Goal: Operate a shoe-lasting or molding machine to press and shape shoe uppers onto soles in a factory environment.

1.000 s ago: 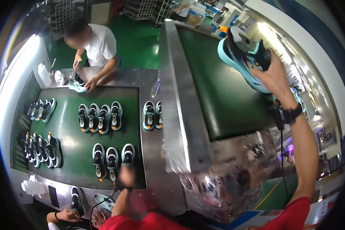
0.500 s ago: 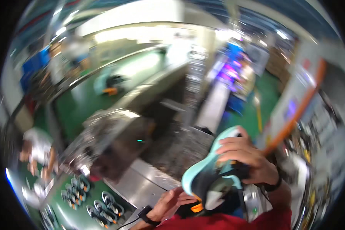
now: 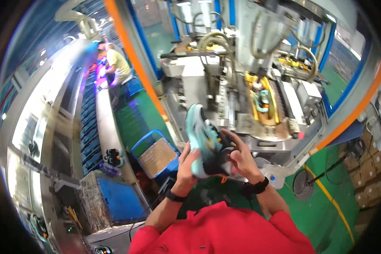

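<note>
A sports shoe (image 3: 201, 139), pale mint with a black upper and small orange touches, is held before my chest between both hands. It stands roughly on end, with one tip pointing away from me. My left hand (image 3: 186, 168) grips the lower left part along the mint sole, thumb against its side. On the other side, my right hand (image 3: 242, 157) has its fingers bent around the black collar; some fingertips are hidden or blurred. Beyond the shoe, another mint shoe (image 3: 262, 100) sits in a yellow-edged fixture of the machine (image 3: 230, 91).
An orange-edged frame post (image 3: 135, 55) rises left of the machine. A blue crate (image 3: 157, 156) with cardboard stands on the green floor. At left runs a conveyor (image 3: 106, 122) bearing a shoe (image 3: 113, 157). A person (image 3: 117, 63) works farther off. A fan (image 3: 304, 184) stands at right.
My view has swung right from the conveyor area to the machine. The shoe is now upright between both hands; my left hand has come onto its sole side.
</note>
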